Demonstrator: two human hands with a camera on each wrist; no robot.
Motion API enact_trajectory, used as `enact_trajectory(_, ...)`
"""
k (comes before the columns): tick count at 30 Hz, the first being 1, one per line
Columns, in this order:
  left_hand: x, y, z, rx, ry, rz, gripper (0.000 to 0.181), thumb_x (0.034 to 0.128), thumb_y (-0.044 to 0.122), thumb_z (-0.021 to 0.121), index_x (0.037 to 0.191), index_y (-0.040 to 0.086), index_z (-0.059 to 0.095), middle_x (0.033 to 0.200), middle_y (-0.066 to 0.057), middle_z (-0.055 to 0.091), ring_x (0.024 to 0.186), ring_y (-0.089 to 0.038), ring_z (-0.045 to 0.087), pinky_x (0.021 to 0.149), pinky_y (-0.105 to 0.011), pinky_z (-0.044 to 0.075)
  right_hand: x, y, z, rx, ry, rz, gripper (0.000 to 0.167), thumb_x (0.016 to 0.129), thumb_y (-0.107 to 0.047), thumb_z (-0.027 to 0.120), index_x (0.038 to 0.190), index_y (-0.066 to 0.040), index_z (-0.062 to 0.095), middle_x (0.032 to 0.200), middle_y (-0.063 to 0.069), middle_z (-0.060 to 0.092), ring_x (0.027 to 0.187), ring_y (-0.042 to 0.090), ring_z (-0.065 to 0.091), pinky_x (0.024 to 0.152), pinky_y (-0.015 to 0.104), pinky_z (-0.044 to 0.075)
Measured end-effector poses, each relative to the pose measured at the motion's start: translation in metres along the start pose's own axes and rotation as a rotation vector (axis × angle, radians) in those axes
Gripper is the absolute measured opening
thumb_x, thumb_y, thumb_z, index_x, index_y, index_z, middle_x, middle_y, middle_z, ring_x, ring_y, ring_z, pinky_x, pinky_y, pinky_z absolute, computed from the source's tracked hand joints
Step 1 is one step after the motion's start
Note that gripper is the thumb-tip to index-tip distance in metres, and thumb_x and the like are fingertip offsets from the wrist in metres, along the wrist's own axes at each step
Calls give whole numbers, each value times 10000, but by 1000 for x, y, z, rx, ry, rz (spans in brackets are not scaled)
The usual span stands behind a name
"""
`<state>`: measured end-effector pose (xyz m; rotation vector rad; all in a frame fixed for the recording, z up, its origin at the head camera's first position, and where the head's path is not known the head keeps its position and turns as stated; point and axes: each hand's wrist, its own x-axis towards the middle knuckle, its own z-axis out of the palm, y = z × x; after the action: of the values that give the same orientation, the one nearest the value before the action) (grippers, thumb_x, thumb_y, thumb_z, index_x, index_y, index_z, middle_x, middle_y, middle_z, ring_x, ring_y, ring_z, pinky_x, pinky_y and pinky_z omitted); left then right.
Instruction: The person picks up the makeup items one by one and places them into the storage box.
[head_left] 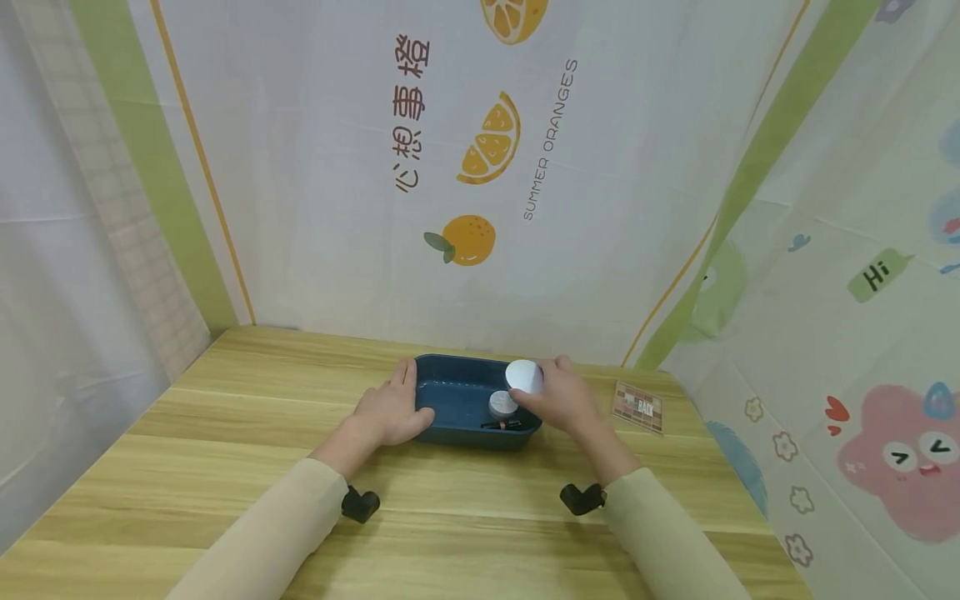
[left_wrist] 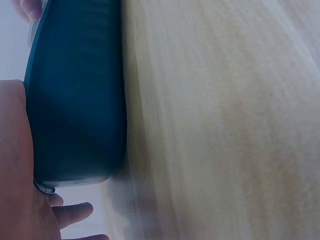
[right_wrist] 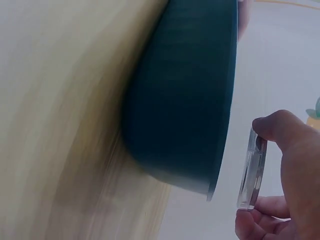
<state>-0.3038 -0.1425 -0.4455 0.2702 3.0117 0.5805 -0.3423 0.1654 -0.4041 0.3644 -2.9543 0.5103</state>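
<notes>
A dark blue rectangular tray (head_left: 457, 437) stands on the wooden table. My left hand (head_left: 392, 410) rests against its left end, thumb at the near rim, fingers straight along the side; the left wrist view shows the hand (left_wrist: 22, 170) at the tray's wall (left_wrist: 77, 100). Above the tray's right end, my right hand (head_left: 562, 395) holds a round, flat white disc (head_left: 524, 377) by its edge. In the right wrist view the disc (right_wrist: 253, 172) looks thin and clear-edged, pinched between thumb and fingers. Inside the tray lie a round whitish container (head_left: 502, 405) and a small black item (head_left: 501, 425).
A brown patterned card (head_left: 637, 407) lies on the table to the right of the tray. A printed curtain (head_left: 337, 250) with oranges hangs behind the table, and another with cartoon figures (head_left: 900, 450) is at the right. Small black devices (head_left: 361, 504) are at both wrists.
</notes>
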Motion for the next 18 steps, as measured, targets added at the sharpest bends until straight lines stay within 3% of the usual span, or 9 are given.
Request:
enact_trajectory(8,0,-1,-1,7,-10,-7,998,1043,460,500,1731,-77,17,1838,-263,52,1631,-486,353,1227,-733,367,1,-11,8,-36,-44,-55,771,904,-569,829,1418,-17,671,1301,177,637,991,298,685,847,473,634)
enact_trajectory(18,1,0,-1,6,-9,-7,1001,1034,452,505,1732,-78,21,1837,-268,52,1628,-497,351,1231,-742,353,3,-28,15,-68,-107,-67,772,900,-551,831,1431,-14,669,1369,186,637,1051,320,686,906,489,627)
